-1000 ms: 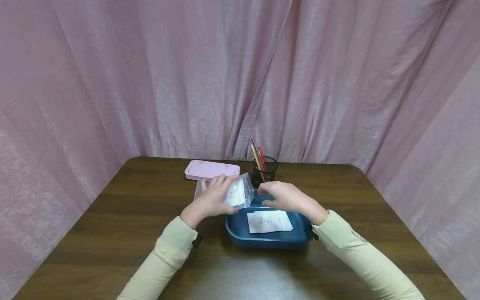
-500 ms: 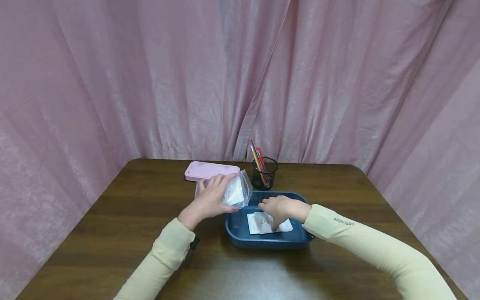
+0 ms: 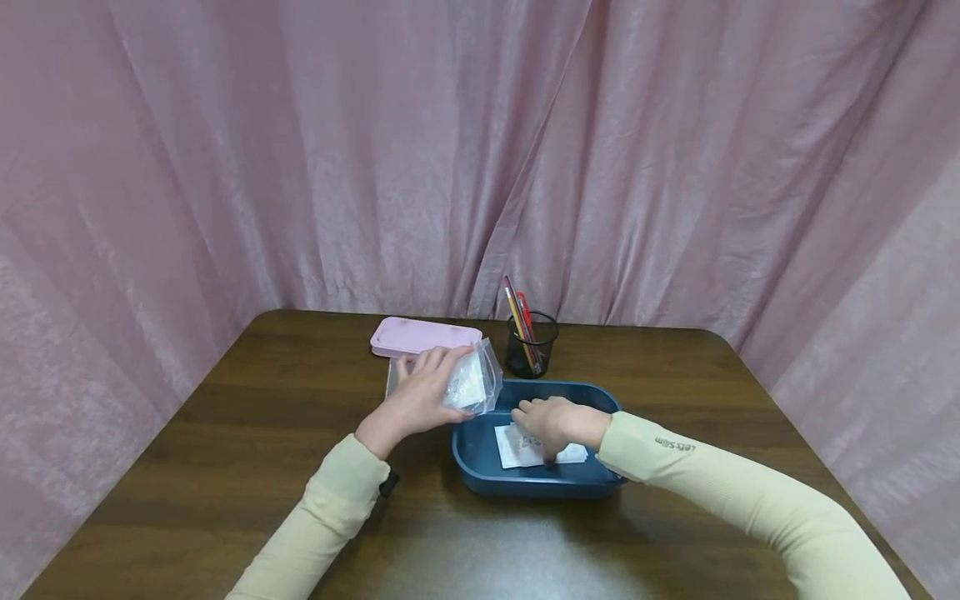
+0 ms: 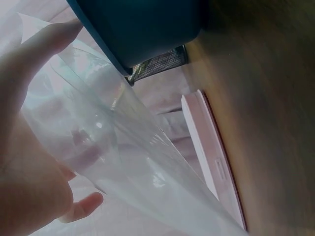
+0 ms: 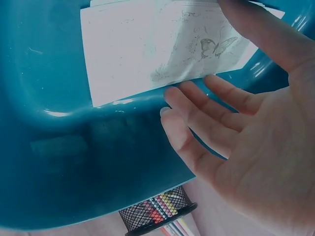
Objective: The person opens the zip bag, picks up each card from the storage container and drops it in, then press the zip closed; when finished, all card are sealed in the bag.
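My left hand (image 3: pixel 418 400) holds a clear plastic bag (image 3: pixel 482 385) with white paper inside, above the left end of a blue tray (image 3: pixel 536 487). In the left wrist view, the thumb and fingers grip the wrinkled bag (image 4: pixel 118 142). A small stack of white paper slips (image 3: pixel 516 452) lies in the tray, and my right hand (image 3: pixel 557 423) is over it. In the right wrist view, a butterfly print shows on the top slip (image 5: pixel 128 54). The right thumb is at one long edge, and the loosely bent fingertips (image 5: pixel 174 96) are at the opposite edge.
Behind the tray stands a black mesh pen cup (image 3: pixel 531 357) with several pencils and a red pen. To its left lies a pink pencil case (image 3: pixel 426 337). Everything is on a brown wooden table (image 3: pixel 247 458) in front of a pink curtain (image 3: pixel 375 167).
My right hand has come down from above the tray's far side onto the paper slips, its forearm swinging lower. The left hand keeps the bag in nearly the same place.
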Demonstrator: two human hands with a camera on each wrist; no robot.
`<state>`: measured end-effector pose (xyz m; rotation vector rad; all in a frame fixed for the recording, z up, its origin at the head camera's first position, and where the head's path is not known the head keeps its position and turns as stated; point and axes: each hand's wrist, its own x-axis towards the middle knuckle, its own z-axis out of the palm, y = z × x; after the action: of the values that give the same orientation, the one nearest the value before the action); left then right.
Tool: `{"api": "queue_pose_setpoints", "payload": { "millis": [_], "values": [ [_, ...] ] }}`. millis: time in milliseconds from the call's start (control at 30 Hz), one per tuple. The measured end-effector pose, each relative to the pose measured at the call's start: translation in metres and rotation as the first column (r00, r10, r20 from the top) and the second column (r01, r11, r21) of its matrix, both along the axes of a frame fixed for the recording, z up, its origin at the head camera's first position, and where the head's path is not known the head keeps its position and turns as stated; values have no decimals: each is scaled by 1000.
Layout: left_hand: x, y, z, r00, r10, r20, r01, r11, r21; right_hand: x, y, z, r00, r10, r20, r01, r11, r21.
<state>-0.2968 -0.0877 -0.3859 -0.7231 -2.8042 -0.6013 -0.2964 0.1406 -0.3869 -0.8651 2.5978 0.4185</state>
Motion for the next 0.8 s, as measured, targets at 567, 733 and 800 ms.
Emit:
{"api": "queue_pose_setpoints", "payload": {
  "millis": [567,733,800],
  "values": [
    [3,-1,2,1000,6,28,-5,1000,-18,-1,-1,2,1000,-10,27,10,1000,-9],
    [3,-3,1,1000,16,25,-16,1000,-17,-4,1,9,999,-30,43,32,998,-55],
    [2,-4,1,1000,19,21,-18,1000,-17,-5,3,14,998,-43,50,47,995,-91]
  ]
}}
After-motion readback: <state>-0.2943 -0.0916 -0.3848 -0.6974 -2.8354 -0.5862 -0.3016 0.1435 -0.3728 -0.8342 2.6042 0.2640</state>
